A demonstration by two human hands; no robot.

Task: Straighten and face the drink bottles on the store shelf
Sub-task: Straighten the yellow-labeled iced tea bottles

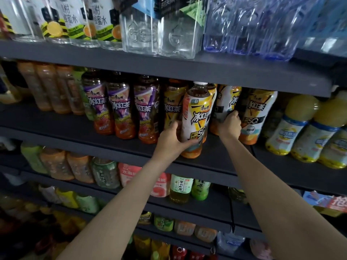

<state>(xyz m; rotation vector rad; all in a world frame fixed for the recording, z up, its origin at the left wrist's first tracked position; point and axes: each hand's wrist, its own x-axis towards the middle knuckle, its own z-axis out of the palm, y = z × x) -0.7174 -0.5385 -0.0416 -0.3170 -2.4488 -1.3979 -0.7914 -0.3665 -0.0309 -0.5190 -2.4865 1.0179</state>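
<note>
A row of iced tea bottles stands on the dark grey shelf (116,145). My left hand (170,142) grips a yellow-and-white iced tea bottle (197,117) at its lower part; the bottle is tilted and sits forward at the shelf's front edge. My right hand (231,126) is wrapped around a second yellow-and-white bottle (226,104) just to the right, further back. Another yellow bottle (256,113) stands right of it. Purple-labelled iced tea bottles (120,107) stand to the left, labels facing out.
The shelf above (187,70) hangs low over the bottle caps and carries clear water bottles (159,32). Yellow juice bottles (293,126) crowd the right end. Orange bottles (48,87) stand at the left. Lower shelves hold green tea bottles (181,188) and other drinks.
</note>
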